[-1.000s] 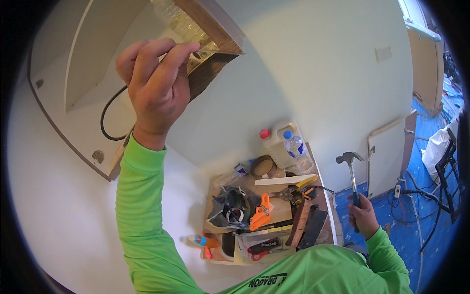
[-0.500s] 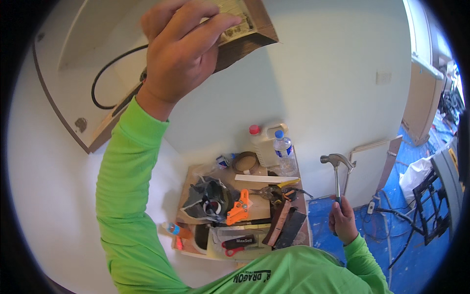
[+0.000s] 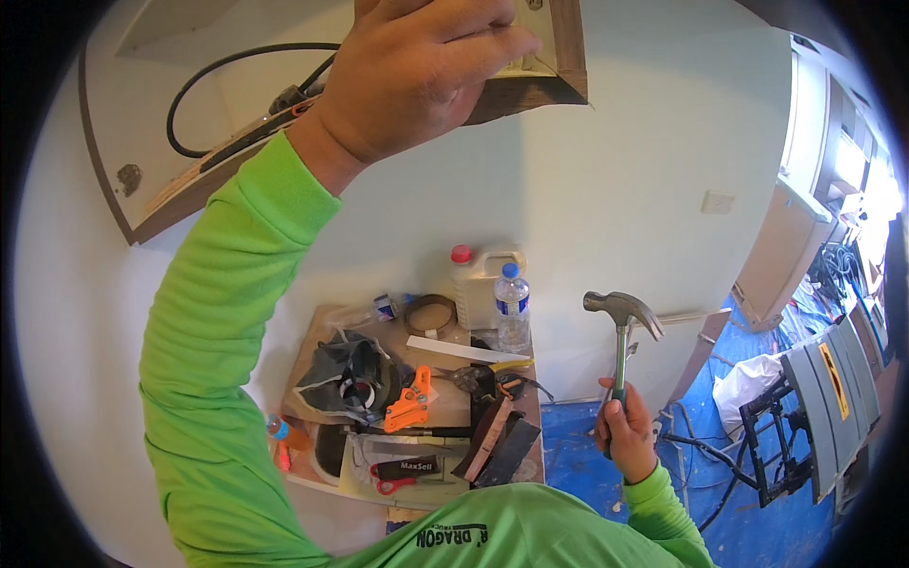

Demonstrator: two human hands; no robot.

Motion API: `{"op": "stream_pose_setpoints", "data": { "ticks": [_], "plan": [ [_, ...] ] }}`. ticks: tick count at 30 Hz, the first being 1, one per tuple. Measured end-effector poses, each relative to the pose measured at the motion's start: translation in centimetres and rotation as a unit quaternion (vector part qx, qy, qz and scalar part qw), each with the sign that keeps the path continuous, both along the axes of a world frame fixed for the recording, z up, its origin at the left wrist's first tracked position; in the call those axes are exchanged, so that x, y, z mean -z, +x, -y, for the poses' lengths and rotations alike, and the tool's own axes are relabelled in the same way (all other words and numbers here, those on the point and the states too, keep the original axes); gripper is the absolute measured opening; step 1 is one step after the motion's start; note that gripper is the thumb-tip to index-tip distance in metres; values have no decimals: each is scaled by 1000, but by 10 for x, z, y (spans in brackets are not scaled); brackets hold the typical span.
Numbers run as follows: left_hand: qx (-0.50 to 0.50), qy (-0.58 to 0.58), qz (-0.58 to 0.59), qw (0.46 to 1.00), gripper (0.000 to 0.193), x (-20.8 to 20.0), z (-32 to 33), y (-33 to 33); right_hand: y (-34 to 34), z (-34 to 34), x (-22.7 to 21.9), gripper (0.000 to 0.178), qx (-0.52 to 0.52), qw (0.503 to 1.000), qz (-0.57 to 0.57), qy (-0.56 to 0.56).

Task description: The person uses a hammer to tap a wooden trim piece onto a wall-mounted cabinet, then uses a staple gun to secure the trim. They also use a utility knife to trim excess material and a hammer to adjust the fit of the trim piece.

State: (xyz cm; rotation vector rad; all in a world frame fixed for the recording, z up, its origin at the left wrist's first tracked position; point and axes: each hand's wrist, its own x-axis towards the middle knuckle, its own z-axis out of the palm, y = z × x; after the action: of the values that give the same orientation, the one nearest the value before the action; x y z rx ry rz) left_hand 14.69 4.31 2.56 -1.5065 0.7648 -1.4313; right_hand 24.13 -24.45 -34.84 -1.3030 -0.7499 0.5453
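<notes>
My left hand (image 3: 407,85) is raised at the top, against the corner of a wall cabinet (image 3: 535,93) with a brown wood edge. Its fingers are curled together near the cabinet's pale inner face; whatever they pinch is too hidden to name. Lower on the right, my right hand (image 3: 629,431) is closed round the green handle of a claw hammer (image 3: 622,310). The hammer stands upright with its metal head up, apart from the wall. A black cable (image 3: 204,85) loops inside the cabinet, left of my left wrist.
Below stands a small table (image 3: 312,364) crowded with a black bag (image 3: 350,379), an orange tool (image 3: 410,402), pliers (image 3: 464,379), a water bottle (image 3: 512,308) and a jug (image 3: 471,289). Blue sheeting (image 3: 568,445) covers the floor. A grey panel (image 3: 828,407) and boards lean at right.
The hammer has risen in my right hand, its head now larger and closer in view. My left hand stays at the cabinet corner. The view has shifted, moving the table leftward.
</notes>
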Motion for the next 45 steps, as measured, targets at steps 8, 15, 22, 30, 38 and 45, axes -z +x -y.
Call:
{"op": "stream_pose_setpoints", "data": {
  "ticks": [8, 15, 22, 30, 38, 45],
  "plan": [
    [22, -12, 1, 1000, 25, 4, 1, 3, 4, -4, -24, 52, 41, 985, 125, 108],
    [26, -8, 1, 1000, 23, 5, -5, 3, 9, -7, -103, 49, 112, 925, 325, 161],
    [30, -15, -1, 999, 24, 7, 5, 5, 16, -42, -175, 48, 159, 896, 356, 214],
    [-67, -46, -2, 997, 36, 8, 10, -10, 23, -80, -232, 26, 256, 835, 404, 273],
    [-60, -47, 1, 997, 35, 10, 12, -8, 38, -112, -254, 17, 317, 758, 474, 316],
    [10, -20, 6, 1000, 25, 7, 4, 0, 35, -122, -260, 17, 321, 751, 479, 321]
  ]
}}
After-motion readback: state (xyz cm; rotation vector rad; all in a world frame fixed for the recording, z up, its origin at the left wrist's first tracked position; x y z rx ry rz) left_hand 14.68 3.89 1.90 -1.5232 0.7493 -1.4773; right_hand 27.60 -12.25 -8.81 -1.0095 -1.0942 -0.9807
